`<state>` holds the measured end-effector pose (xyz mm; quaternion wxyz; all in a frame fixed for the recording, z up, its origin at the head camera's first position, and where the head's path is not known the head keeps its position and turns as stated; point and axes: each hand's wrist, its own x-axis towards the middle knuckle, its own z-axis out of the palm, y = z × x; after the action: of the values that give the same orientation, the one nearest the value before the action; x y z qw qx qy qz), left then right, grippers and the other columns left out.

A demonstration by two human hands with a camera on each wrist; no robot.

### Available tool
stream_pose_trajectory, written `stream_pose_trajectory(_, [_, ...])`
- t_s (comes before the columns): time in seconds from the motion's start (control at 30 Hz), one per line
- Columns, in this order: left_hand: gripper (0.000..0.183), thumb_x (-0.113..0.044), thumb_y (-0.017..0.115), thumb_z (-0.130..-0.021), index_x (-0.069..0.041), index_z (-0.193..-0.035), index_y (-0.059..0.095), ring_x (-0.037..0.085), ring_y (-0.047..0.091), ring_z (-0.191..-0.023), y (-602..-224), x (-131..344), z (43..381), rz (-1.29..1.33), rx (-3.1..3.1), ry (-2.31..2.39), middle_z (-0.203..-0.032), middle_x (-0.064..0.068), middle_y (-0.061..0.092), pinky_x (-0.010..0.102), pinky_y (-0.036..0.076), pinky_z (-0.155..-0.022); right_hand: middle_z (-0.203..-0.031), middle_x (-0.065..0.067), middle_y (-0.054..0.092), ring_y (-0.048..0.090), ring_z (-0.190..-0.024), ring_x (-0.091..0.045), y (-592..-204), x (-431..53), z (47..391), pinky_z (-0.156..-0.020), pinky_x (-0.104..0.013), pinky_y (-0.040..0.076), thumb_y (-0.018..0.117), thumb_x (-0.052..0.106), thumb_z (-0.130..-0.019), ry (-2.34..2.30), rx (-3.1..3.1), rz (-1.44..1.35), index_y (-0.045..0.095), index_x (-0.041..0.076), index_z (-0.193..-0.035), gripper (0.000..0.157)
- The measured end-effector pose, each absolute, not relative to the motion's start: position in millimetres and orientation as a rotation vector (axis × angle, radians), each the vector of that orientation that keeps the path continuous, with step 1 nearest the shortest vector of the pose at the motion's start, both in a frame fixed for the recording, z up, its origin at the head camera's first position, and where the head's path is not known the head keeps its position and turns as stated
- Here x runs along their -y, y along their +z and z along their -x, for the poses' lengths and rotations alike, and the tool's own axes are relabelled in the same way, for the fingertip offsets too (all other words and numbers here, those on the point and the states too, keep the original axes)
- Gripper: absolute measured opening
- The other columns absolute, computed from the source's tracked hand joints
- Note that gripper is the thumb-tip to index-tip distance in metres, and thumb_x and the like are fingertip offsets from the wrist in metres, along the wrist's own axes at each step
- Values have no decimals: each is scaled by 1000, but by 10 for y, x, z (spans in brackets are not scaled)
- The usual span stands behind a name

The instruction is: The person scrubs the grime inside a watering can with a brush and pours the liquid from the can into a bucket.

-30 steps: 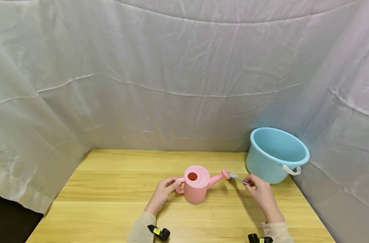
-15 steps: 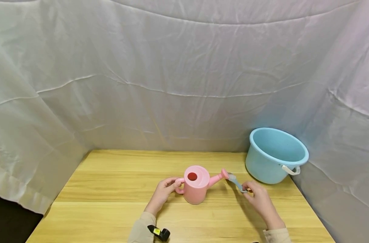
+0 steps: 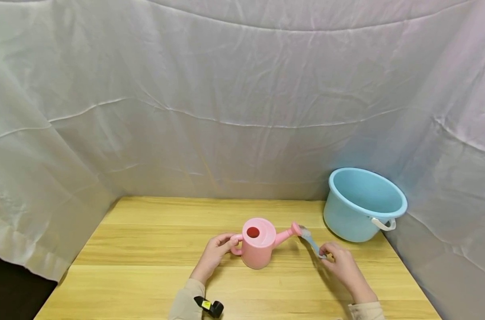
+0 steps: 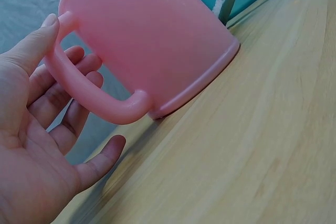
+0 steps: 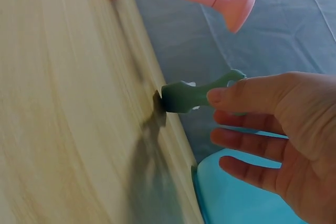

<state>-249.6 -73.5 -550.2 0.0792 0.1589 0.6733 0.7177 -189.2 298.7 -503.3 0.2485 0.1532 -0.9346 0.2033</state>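
A pink watering can [image 3: 257, 249] stands upright on the wooden table. My left hand [image 3: 213, 258] holds its handle [image 4: 89, 90], with the thumb on the upper part and fingers behind it in the left wrist view. My right hand [image 3: 340, 264] pinches the end of a small blue brush [image 3: 313, 245] with pale bristles, between thumb and forefinger; the other fingers are loosely bent in the right wrist view. The brush head is close to the can's sprinkler rose [image 3: 295, 229]; whether they touch in the head view is unclear, while the right wrist view shows a gap.
A light blue bucket [image 3: 346, 220] with a white handle [image 3: 383, 224] stands at the table's back right corner, just beyond my right hand. Grey cloth [image 3: 242, 151] hangs behind and at both sides of the wooden table [image 3: 146, 249].
My right hand has moved slightly toward me and the brush has turned, from nearly edge-on to showing its broad side. My left hand and the watering can have stayed in place.
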Motion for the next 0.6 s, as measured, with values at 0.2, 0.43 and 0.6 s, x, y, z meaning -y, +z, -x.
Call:
stream_pose_trajectory(0.2, [34,-30,62,-96,-6,-119,67,39,71,-93,-5508,737,2503,-456,-2011,2148,-88,37,61,27,51,-97,-81,11,62,57,-76,-4,-5045,-2997,1883,-64,-28,50,82,-5,-64,564,2623,-383,61,21,-76,35])
stream_pose_trajectory(0.43, [34,-32,61,-96,-8,-119,67,38,71,-93,-5500,735,2500,-452,-2004,2148,-88,37,61,26,51,-97,-83,10,63,64,-83,-12,-5053,-2998,1869,-74,-33,55,82,-1,-69,637,2756,-317,62,21,-79,31])
stream_pose_trajectory(0.6, [34,-32,61,-96,-8,-119,67,38,71,-94,-5499,734,2501,-454,-1996,2153,-89,38,61,26,51,-98,-83,10,62,65,-85,-15,-5061,-3012,1867,-77,-34,55,82,6,-72,676,2845,-302,63,21,-79,25])
